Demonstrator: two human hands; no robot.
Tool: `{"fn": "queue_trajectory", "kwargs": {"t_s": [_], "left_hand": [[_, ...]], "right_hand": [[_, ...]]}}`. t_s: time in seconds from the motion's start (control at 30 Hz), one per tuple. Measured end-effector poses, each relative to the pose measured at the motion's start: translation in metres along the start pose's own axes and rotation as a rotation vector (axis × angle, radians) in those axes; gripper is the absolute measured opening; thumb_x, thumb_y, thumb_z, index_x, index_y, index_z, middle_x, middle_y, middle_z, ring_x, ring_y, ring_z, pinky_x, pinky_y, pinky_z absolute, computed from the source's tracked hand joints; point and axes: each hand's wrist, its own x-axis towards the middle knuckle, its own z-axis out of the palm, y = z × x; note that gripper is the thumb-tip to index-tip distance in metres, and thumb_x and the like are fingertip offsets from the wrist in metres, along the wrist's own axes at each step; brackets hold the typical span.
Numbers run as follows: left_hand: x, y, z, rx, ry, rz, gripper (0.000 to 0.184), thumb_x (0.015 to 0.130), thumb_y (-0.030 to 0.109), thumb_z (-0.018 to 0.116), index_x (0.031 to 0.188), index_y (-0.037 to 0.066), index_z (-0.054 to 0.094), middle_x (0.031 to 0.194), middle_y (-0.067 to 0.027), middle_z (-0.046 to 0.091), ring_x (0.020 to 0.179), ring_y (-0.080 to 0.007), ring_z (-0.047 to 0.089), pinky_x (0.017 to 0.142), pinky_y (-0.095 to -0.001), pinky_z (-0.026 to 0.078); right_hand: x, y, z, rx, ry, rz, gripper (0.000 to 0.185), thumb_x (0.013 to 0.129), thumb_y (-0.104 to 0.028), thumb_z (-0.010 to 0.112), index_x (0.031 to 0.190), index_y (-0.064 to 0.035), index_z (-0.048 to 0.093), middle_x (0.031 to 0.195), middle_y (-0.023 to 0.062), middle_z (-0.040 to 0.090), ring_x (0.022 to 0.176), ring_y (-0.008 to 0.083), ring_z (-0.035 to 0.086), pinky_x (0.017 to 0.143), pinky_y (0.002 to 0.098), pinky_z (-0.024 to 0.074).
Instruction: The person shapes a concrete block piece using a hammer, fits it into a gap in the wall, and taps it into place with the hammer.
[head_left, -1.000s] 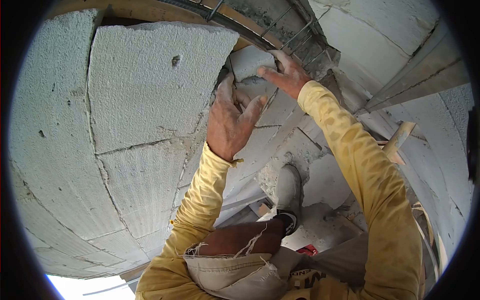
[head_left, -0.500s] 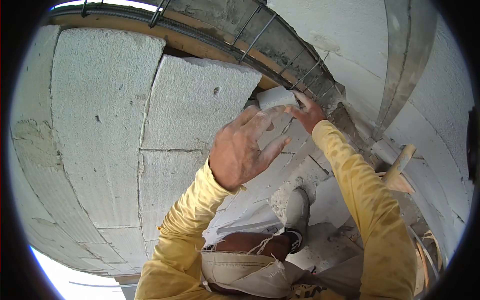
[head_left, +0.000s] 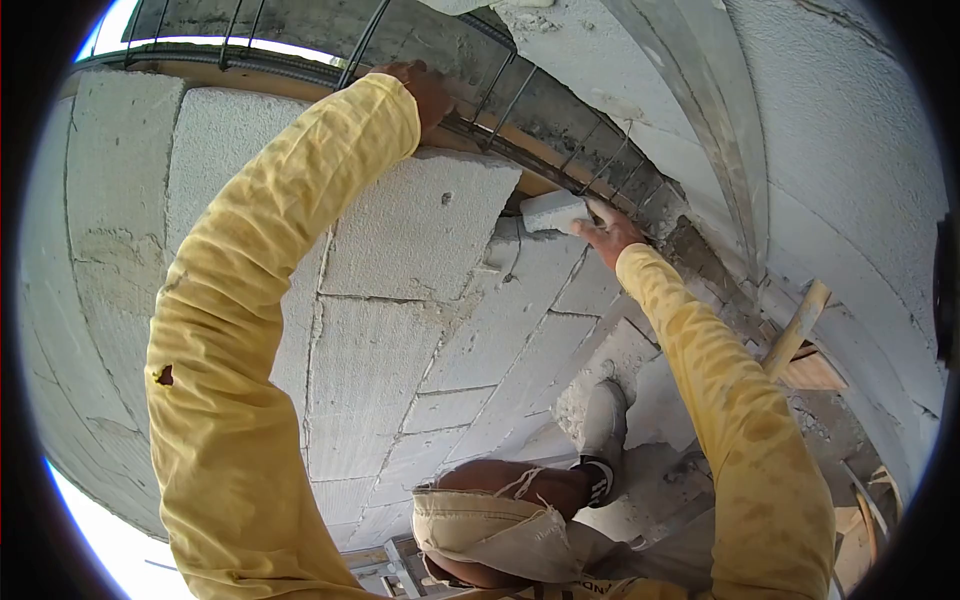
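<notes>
My right hand (head_left: 613,238) grips a small piece of white aerated block (head_left: 552,213) by its right end. The piece sits at the top of the wall, in the gap beside a larger white block (head_left: 425,215). Up at the steel rebar (head_left: 480,133) along the wall top, my left hand (head_left: 428,98) reaches over the larger block. Its fingers are largely hidden behind the hand and sleeve, so what it touches there cannot be made out.
Wire ties (head_left: 508,98) cross the rebar, with a grey concrete surface behind. A wooden stick (head_left: 797,328) juts out at the right. Below, my shoe (head_left: 604,425) stands near broken concrete. A curved white wall (head_left: 850,170) rises on the right.
My left hand has moved from beside the small block piece up and left to the rebar. The right hand still holds the piece. The view has shifted slightly.
</notes>
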Motion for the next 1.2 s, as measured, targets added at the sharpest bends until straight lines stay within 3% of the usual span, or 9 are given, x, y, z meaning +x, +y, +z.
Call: {"fn": "queue_trajectory", "kwargs": {"t_s": [0.1,0.2,0.33,0.43,0.53,0.63,0.73,0.93,1.2], "left_hand": [[0.005,-0.006,0.004,0.022,0.034,-0.024,0.047,0.084,0.011,0.071,0.127,0.028,0.066,0.135,-0.0065,0.055,0.126,-0.0296,0.054,0.105,-0.048,0.048],[0.004,-0.012,-0.008,0.115,-0.089,0.04,0.066,0.077,0.009,0.079,0.134,0.035,0.058,0.136,-0.0073,0.053,0.127,-0.0292,0.053,0.107,-0.0479,0.046],[0.003,-0.023,0.012,0.137,-0.008,0.038,0.09,0.07,0.009,0.085,0.145,0.04,0.044,0.136,-0.008,0.051,0.127,-0.0289,0.053,0.107,-0.0472,0.046],[0.003,-0.02,0.013,0.186,0.019,0.03,0.089,0.073,0.009,0.083,0.146,0.039,0.042,0.135,-0.0078,0.051,0.126,-0.0287,0.054,0.107,-0.0472,0.046],[0.004,-0.013,0.01,0.217,-0.02,-0.001,0.078,0.082,0.011,0.075,0.146,0.039,0.041,0.135,-0.0079,0.052,0.126,-0.028,0.054,0.104,-0.0461,0.047],[0.003,-0.013,0.016,0.259,0.101,0.027,0.059,0.093,0.016,0.063,0.144,0.038,0.044,0.133,-0.0082,0.053,0.124,-0.0272,0.055,0.099,-0.0444,0.049],[0.008,-0.008,0.016,0.293,0.04,-0.035,0.049,0.097,0.022,0.057,0.143,0.036,0.048,0.132,-0.0077,0.053,0.123,-0.0262,0.056,0.096,-0.0422,0.05],[0.011,-0.006,0.022,0.215,0.028,-0.095,0.043,0.095,0.017,0.058,0.137,0.024,0.053,0.132,-0.0081,0.054,0.121,-0.0276,0.057,0.095,-0.0439,0.053],[0.013,-0.02,0.026,-0.025,0.045,0.038,0.045,0.089,0.007,0.061,0.133,0.008,0.053,0.139,-0.0152,0.049,0.119,-0.0366,0.06,0.098,-0.0458,0.054]], "right_hand": [[-0.003,-0.007,-0.004,0.009,-0.01,-0.009,0.075,0.086,-0.052,0.066,0.146,-0.0098,0.047,0.147,0.0186,0.049,0.136,0.0335,0.047,0.113,0.0404,0.038],[-0.004,-0.007,-0.005,-0.002,-0.019,0.008,0.074,0.086,-0.051,0.065,0.145,-0.01,0.048,0.146,0.0178,0.05,0.135,0.0329,0.048,0.112,0.0401,0.039],[-0.003,-0.009,-0.006,0.021,-0.012,-0.011,0.072,0.086,-0.05,0.065,0.144,-0.0106,0.05,0.145,0.0164,0.052,0.134,0.0319,0.049,0.112,0.0394,0.0398],[-0.013,-0.022,-0.009,0.016,0.002,0.01,0.07,0.086,-0.05,0.064,0.143,-0.0106,0.051,0.144,0.0159,0.054,0.134,0.032,0.049,0.112,0.0398,0.0396],[-0.013,-0.022,-0.007,-0.035,0.039,0.011,0.069,0.087,-0.05,0.063,0.142,-0.0102,0.052,0.143,0.0158,0.054,0.133,0.0325,0.05,0.111,0.0402,0.0396],[-0.011,-0.021,-0.009,-0.03,0.012,-0.013,0.069,0.087,-0.051,0.062,0.142,-0.0102,0.053,0.144,0.0155,0.054,0.133,0.0328,0.05,0.112,0.04,0.0388],[-0.011,-0.018,-0.013,-0.006,0.004,-0.023,0.07,0.086,-0.051,0.062,0.143,-0.0107,0.052,0.145,0.0155,0.053,0.134,0.0321,0.05,0.112,0.0397,0.0381],[-0.013,-0.02,-0.021,-0.036,-0.045,0.04,0.071,0.087,-0.05,0.062,0.145,-0.0106,0.05,0.147,0.0152,0.051,0.135,0.0315,0.048,0.114,0.0383,0.0364],[-0.002,-0.004,-0.012,0.029,-0.113,-0.055,0.071,0.088,-0.047,0.062,0.146,-0.0081,0.047,0.148,0.0156,0.049,0.137,0.0312,0.047,0.115,0.0381,0.0362]]}}
